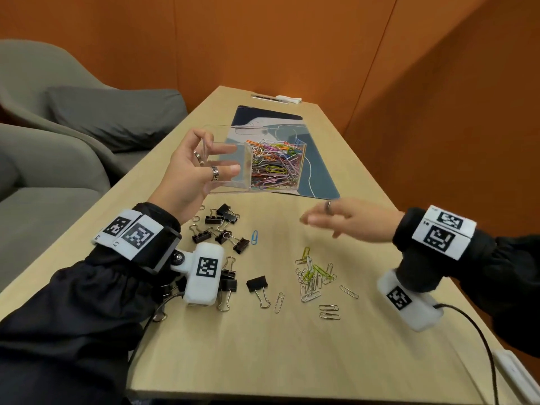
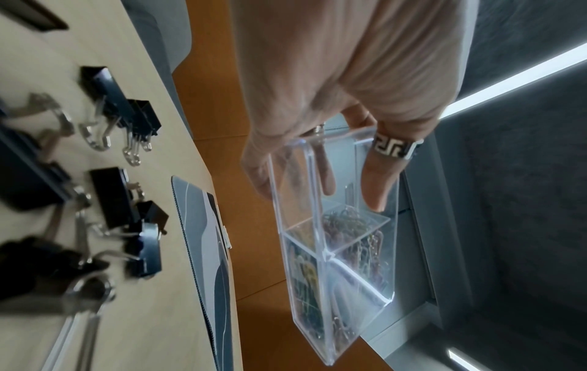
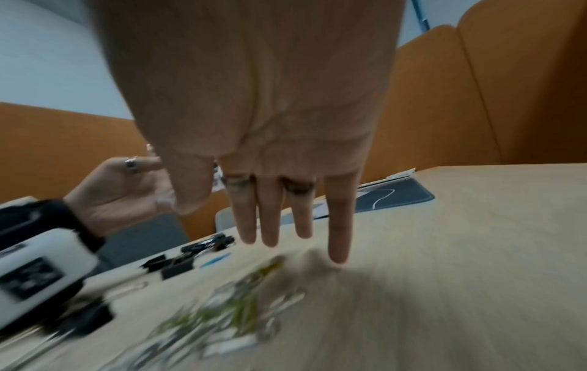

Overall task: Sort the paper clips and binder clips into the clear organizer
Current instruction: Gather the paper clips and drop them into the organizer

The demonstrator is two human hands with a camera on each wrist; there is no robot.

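The left hand pinches the clear acrylic two-compartment organizer aloft above the desk's far middle, tilted; its coloured paper clips could spill. The right hand hovers flat, empty, over loose clips.

A dark blue mat lies on the wooden table, beside what look like grey armchairs.

The left hand is raised above the table, thumb and curled fingers gripping the clear organizer. The right hand hovers palm down, fingers straight and loosely spread, holding nothing. Both forearms wear black sleeves and marker-tagged wristbands.
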